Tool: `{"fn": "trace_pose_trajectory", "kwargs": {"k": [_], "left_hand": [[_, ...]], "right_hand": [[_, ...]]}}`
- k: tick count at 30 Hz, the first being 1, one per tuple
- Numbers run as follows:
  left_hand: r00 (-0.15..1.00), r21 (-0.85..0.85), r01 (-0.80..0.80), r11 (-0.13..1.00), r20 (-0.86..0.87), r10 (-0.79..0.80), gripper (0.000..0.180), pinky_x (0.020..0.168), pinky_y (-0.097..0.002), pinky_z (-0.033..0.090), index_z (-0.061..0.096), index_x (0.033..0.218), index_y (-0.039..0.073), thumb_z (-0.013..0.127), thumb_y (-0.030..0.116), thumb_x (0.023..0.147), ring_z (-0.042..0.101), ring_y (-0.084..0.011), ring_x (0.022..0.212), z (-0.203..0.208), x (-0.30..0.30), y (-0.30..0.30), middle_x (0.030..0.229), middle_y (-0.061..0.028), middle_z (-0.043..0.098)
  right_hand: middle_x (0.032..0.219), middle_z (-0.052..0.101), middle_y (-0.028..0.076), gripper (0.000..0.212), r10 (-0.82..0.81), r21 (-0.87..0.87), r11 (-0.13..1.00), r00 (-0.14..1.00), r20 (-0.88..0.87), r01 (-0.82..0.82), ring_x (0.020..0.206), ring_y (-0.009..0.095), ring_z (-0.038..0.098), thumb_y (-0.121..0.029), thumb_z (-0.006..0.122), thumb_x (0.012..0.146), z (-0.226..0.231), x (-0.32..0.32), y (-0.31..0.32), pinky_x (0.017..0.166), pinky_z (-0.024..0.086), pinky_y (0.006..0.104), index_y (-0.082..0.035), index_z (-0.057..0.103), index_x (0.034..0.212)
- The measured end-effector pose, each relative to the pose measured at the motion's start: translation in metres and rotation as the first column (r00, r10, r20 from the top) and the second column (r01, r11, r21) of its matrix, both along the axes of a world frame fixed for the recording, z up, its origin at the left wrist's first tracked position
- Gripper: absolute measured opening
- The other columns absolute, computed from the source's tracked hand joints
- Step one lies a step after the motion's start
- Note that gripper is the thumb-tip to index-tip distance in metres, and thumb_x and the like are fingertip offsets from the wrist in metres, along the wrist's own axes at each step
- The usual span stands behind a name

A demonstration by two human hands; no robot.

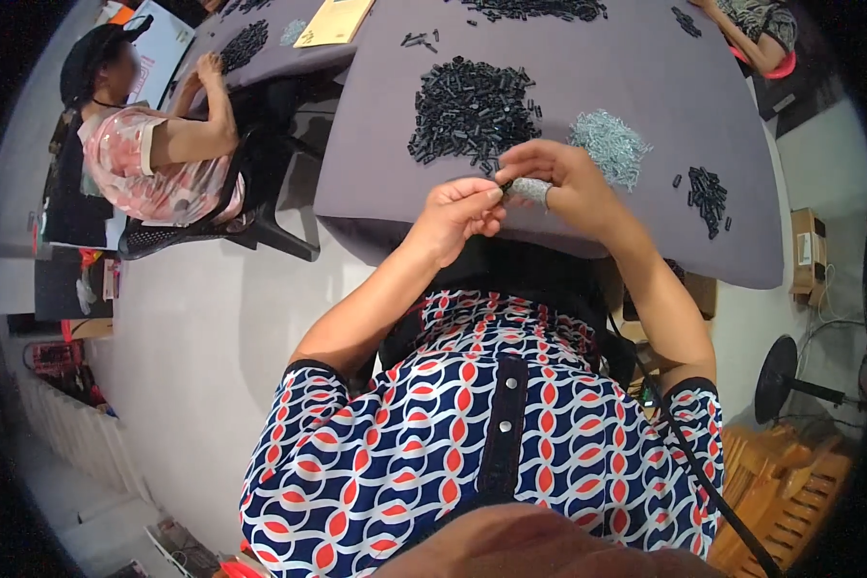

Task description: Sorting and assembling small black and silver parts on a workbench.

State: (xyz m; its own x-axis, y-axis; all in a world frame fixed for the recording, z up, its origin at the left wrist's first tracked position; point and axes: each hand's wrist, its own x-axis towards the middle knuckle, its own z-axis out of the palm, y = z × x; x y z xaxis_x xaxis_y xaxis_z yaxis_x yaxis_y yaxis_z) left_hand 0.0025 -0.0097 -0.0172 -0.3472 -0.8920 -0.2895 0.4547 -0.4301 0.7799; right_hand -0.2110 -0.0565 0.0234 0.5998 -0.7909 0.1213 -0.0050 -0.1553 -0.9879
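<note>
My left hand point(464, 214) is closed in a pinch at the front edge of the cloth-covered table. Its thumb and forefinger hold a small black cylindrical piece point(502, 186), mostly hidden by the fingers. My right hand point(573, 188) meets it from the right, fingers curled in to the same piece. A pale grey wrap point(528, 192) covers one of its digits. Just beyond the hands lies a large pile of black cylindrical pieces point(474, 111). A heap of small shiny silver parts point(608, 146), too small to name, sits to its right.
The grey tablecloth point(375, 135) carries a smaller black pile point(707, 200) at right and a yellow booklet point(335, 21) at far left. Another person point(159, 154) sits at left on a black chair point(279, 197); a second person's arm point(761, 48) shows at upper right. A fan point(778, 379) stands at right.
</note>
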Motion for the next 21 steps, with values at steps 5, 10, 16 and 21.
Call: {"fn": "trace_pose_trajectory", "kwargs": {"k": [5, 10, 16, 21], "left_hand": [[0.998, -0.071, -0.042, 0.997, 0.051, 0.045, 0.013, 0.060, -0.0229, 0.054, 0.069, 0.099, 0.004, 0.066, 0.016, 0.094, 0.065, -0.0114, 0.064, 0.002, -0.002, -0.002, 0.080, -0.0059, 0.070], [0.994, -0.070, -0.059, 0.996, 0.091, 0.065, 0.012, 0.060, -0.0215, 0.053, 0.068, 0.098, 0.004, 0.066, 0.015, 0.094, 0.064, -0.0099, 0.063, 0.001, -0.001, -0.002, 0.079, -0.0043, 0.069], [0.978, -0.180, -0.010, 0.984, 0.204, 0.048, 0.013, 0.061, -0.0219, 0.052, 0.067, 0.102, 0.001, 0.064, 0.011, 0.095, 0.064, -0.0094, 0.066, 0.005, -0.005, -0.004, 0.079, -0.0036, 0.069], [0.975, -0.102, 0.149, 0.984, 0.182, -0.128, 0.013, 0.062, -0.0226, 0.052, 0.067, 0.101, 0.001, 0.063, 0.011, 0.096, 0.064, -0.0093, 0.069, 0.018, 0.008, -0.007, 0.081, -0.0042, 0.068]], "right_hand": [[0.106, 0.069, 0.008, 0.029, -0.077, 0.284, 0.958, 0.990, 0.116, 0.041, 0.085, 0.014, 0.066, -0.005, 0.058, 0.094, 0.007, 0.002, -0.002, 0.076, 0.054, 0.0271, 0.001, 0.060, 0.122], [0.093, 0.067, 0.005, 0.021, -0.105, 0.051, 0.992, 0.972, -0.212, 0.118, 0.076, 0.013, 0.063, -0.015, 0.058, 0.096, 0.009, 0.002, -0.007, 0.069, 0.051, 0.0295, -0.003, 0.063, 0.112], [0.081, 0.059, 0.018, 0.019, -0.163, -0.391, 0.920, 0.884, -0.439, -0.024, 0.078, 0.036, 0.061, -0.020, 0.058, 0.093, 0.005, 0.008, 0.001, 0.070, 0.047, 0.0412, -0.001, 0.060, 0.097], [0.084, 0.059, 0.019, 0.011, -0.054, -0.409, 0.904, 0.917, -0.396, -0.123, 0.080, 0.040, 0.058, -0.012, 0.057, 0.090, 0.021, 0.006, 0.003, 0.069, 0.046, 0.0427, -0.001, 0.057, 0.091]]}}
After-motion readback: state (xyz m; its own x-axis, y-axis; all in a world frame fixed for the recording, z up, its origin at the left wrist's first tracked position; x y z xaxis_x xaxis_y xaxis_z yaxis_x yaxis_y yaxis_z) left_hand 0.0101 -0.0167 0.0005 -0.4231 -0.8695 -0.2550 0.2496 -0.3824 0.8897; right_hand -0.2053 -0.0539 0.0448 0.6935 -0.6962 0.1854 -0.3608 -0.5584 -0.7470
